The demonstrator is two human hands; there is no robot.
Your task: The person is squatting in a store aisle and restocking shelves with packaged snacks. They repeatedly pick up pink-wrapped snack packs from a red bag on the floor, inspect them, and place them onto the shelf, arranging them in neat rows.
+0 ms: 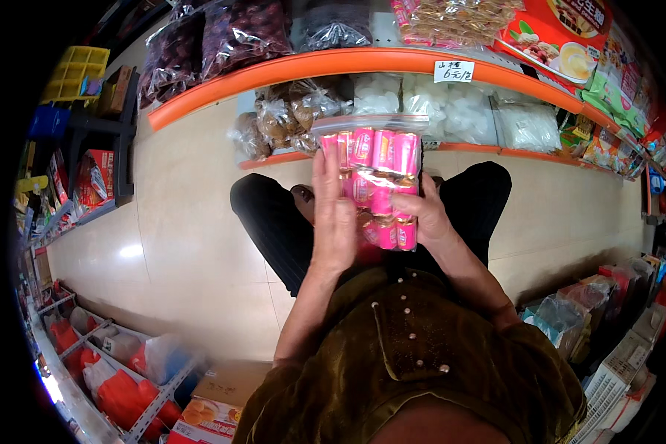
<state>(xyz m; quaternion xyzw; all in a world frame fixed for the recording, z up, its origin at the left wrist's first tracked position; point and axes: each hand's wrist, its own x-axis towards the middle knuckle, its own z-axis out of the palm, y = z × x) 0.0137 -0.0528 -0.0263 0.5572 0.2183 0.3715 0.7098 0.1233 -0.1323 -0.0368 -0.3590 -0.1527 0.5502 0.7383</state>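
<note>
A clear zip-top plastic bag (374,183) full of small rolls in pink wrappers is held upright in front of my lap. My right hand (424,208) grips its right edge, with the thumb across the front and the fingers hidden behind. Along the bag's left side lies my left hand (333,216), its fingers straight and pointing up, pressed against the plastic. The zip strip at the top looks closed. Beyond the bag, clear bags of white lumps (447,108) sit on the low shelf.
An orange-edged shelf (311,64) ahead carries bags of dark red dried fruit (247,33), wrapped sweets (455,22) and a red food package (558,39). Wire racks with red bags (127,391) stand at lower left, near a cardboard box (230,383). More goods in plastic (577,299) line the right.
</note>
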